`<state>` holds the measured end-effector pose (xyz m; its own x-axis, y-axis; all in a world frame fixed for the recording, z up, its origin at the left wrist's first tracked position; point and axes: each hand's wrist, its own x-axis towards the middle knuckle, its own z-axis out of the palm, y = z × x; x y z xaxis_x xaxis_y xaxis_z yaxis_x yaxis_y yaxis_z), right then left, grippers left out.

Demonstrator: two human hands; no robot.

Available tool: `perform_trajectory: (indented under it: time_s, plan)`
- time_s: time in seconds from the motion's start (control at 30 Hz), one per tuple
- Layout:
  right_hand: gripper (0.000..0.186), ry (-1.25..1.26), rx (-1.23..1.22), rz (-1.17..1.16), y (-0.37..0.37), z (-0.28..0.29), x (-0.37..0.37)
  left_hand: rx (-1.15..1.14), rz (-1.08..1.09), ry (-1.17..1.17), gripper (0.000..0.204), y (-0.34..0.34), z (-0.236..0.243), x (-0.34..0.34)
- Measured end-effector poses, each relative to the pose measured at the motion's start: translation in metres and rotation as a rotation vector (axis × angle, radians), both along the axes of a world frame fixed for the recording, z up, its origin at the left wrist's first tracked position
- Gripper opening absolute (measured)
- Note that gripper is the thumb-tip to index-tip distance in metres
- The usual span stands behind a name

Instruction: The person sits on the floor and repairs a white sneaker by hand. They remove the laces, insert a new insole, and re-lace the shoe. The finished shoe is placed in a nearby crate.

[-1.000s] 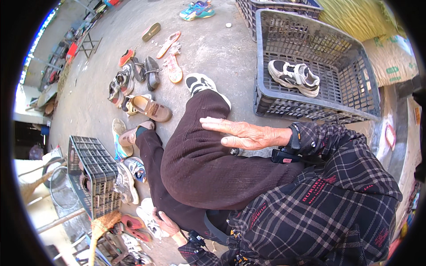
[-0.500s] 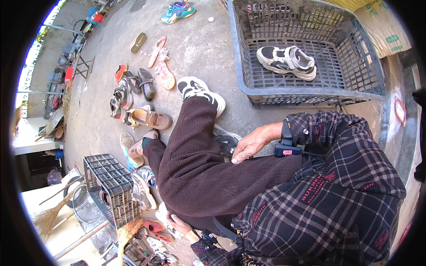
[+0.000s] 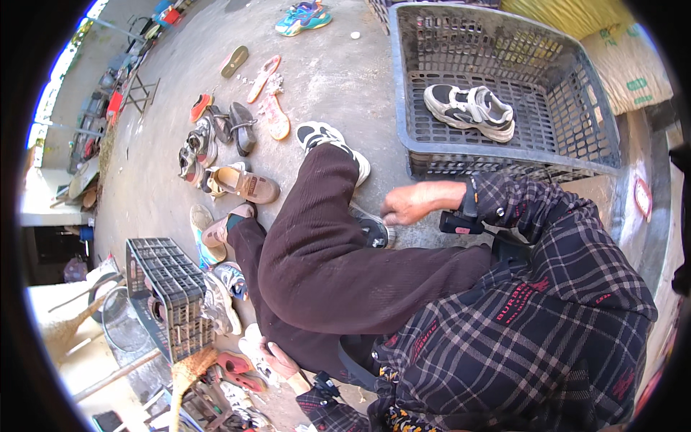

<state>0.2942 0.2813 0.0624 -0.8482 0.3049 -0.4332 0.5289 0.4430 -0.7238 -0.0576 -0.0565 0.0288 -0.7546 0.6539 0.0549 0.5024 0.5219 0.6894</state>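
Observation:
My right hand [image 3: 410, 203] is beside my raised knee, its fingers curled and blurred, close above a black-and-white shoe [image 3: 374, 232] on the ground. Whether the fingertips grip anything there is hidden. Low on the left, beyond my thigh, my left hand [image 3: 279, 360] has its fingers against a white shoe [image 3: 253, 345] and appears to hold it; part of that grasp is out of sight. Inside the large grey plastic crate [image 3: 399, 79] lies one black-and-white sneaker [image 3: 471, 111] with a strap.
Beige shoes [image 3: 248, 185], dark shoes [image 3: 242, 129] and insoles [image 3: 273, 117] lie on the concrete ahead. A blue sneaker [image 3: 302, 18] sits farther off. Left stands a smaller black crate [image 3: 173, 295], near a broom [image 3: 188, 371] and red shoes [image 3: 240, 371]. Sacks [image 3: 626, 68] are behind the large crate.
My right hand has lifted off the edge of my trouser leg and moved away over the ground, its fingers now more curled. My left hand and the white shoe have shifted slightly left.

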Motion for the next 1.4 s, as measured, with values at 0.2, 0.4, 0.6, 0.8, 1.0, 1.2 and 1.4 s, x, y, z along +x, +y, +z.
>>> perform_trajectory:
  time_s: [0.2, 0.4, 0.6, 0.8, 1.0, 1.2, 1.4]
  plan:
    - [0.028, 0.123, 0.108, -0.18, 0.039, 0.083, -0.024, -0.254, -0.086, -0.112, 0.034, 0.005, 0.026, -0.02]
    - [0.033, 0.011, 0.389, -0.079, 0.073, 0.122, -0.067, -0.285, -0.156, 0.136, 0.033, 0.023, 0.031, -0.014]
    - [0.039, -0.161, 0.114, -0.342, 0.126, 0.058, -0.103, 0.057, -0.276, 0.102, 0.028, 0.043, 0.018, 0.016]
    - [0.023, -0.088, 0.743, 0.612, 0.147, -0.024, -0.103, 0.103, -0.388, 0.084, 0.018, 0.044, 0.014, 0.04]
    - [0.019, 0.096, 0.462, 0.593, 0.155, -0.038, -0.098, 0.098, -0.358, 0.116, 0.016, 0.04, 0.01, 0.043]
    - [0.026, 0.271, 0.399, 0.409, 0.137, -0.016, -0.087, 0.122, -0.351, 0.109, 0.015, 0.035, 0.009, 0.04]
    - [0.027, 0.124, 0.349, 0.325, 0.136, -0.014, -0.085, 0.156, -0.333, 0.092, 0.015, 0.031, 0.006, 0.041]
